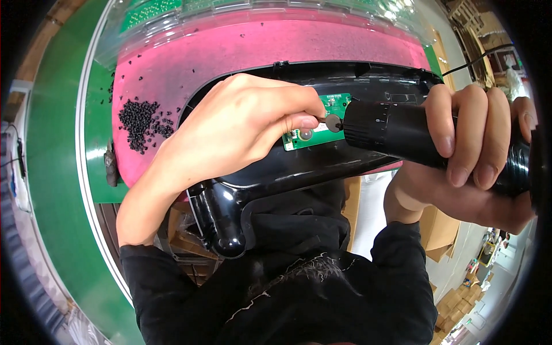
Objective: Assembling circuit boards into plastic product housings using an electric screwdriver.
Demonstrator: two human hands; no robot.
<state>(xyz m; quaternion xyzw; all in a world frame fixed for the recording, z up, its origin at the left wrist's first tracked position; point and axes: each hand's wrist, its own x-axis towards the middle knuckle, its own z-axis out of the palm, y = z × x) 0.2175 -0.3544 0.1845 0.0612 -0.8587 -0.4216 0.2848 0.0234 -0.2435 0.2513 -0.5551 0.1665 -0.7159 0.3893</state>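
Note:
A black plastic housing (287,172), shell-shaped with a rounded stub at its near left end, lies over the front of the pink mat. A small green circuit board (330,137) sits inside it. My right hand (474,135) wraps round a black electric screwdriver (391,125), held nearly level and pointing left over the board. Just left of its nose, the thumb and forefinger of my left hand (247,123) are pinched together by the grey tip. What they hold is too small and partly hidden to name.
A heap of small black screws (138,123) lies on the pink mat (213,49) at the left, with several scattered around. Clear plastic trays (230,11) with green boards stand along the back. A cardboard box (440,230) is at the lower right, beyond the bench.

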